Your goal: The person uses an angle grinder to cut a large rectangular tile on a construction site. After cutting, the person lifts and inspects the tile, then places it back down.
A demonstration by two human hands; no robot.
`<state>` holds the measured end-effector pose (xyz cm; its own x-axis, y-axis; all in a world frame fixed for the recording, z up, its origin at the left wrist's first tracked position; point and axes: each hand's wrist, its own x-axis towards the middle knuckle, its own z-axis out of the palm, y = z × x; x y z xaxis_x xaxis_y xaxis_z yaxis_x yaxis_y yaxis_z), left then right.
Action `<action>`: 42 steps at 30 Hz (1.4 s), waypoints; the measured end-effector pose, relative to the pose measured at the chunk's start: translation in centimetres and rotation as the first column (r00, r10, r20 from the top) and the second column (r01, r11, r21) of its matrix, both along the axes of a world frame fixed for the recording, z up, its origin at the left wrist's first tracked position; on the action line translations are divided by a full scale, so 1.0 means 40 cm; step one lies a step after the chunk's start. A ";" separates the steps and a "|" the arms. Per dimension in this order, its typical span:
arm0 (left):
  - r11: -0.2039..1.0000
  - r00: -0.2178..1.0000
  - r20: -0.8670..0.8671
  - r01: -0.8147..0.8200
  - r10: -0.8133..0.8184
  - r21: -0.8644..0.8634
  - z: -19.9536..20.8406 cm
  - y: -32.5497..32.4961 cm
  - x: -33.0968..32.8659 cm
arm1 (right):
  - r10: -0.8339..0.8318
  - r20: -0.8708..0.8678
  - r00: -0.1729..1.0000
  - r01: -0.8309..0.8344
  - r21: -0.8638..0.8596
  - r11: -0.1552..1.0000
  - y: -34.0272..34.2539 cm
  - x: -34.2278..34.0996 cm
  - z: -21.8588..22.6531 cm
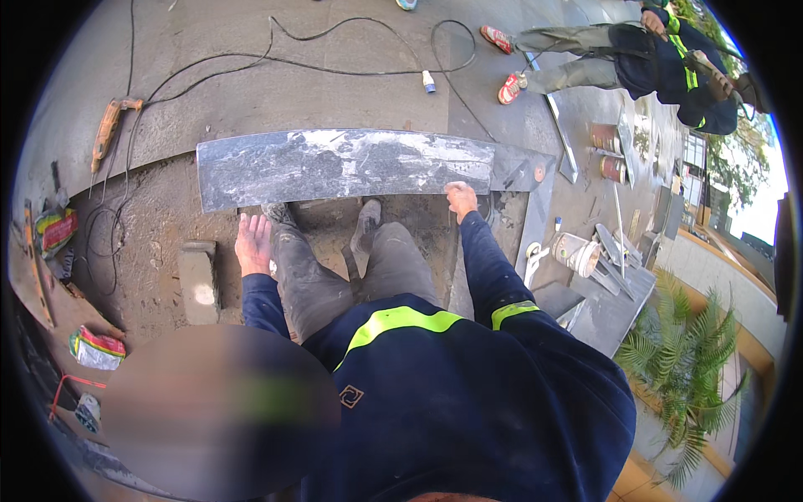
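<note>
A long dark grey stone slab (343, 163), smeared with white, lies across in front of my feet. My right hand (461, 201) has its fingers curled on the slab's near edge, toward the right end. Near the slab's left part, my left hand (253, 243) is just below the near edge, its fingers stretched out and flat. Whether the left fingertips touch the slab I cannot tell. Under the slab's near side is a rough, damp-looking bed (155, 243), and my shoes stand there.
An orange power tool (109, 138) with a black cable (226, 57) lies far left. A grey block (199, 280) sits left of my legs. Right are a white bucket (575, 251), reddish tubs (606, 138) and long metal strips. Another person (652, 67) stands at the far right.
</note>
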<state>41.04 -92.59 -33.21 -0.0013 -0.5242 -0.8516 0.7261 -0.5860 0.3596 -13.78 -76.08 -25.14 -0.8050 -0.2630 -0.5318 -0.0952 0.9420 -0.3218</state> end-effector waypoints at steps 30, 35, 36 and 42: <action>0.799 0.750 0.313 -0.598 0.583 -0.057 -0.035 -0.278 -0.095 | 0.864 -0.064 0.499 -0.816 0.300 0.494 -0.062 -0.757 -0.153; 0.803 0.764 0.283 -0.595 0.579 -0.035 -0.025 -0.275 -0.094 | 0.849 -0.051 0.525 -0.815 0.255 0.520 -0.061 -0.763 -0.150; 0.802 0.768 0.271 -0.596 0.580 -0.026 -0.026 -0.273 -0.092 | 0.910 -0.071 0.409 -0.856 0.317 0.409 -0.055 -0.765 -0.149; 0.806 0.779 0.233 -0.591 0.582 -0.035 -0.051 -0.254 -0.083 | 0.898 -0.134 0.419 -0.846 0.302 0.439 -0.059 -0.762 -0.149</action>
<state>37.72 -102.74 -35.27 0.4860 -0.3293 -0.8095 0.8375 -0.0892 0.5391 -44.24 -78.43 -31.10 -0.2902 -0.8316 -0.4735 -0.9431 0.3326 -0.0061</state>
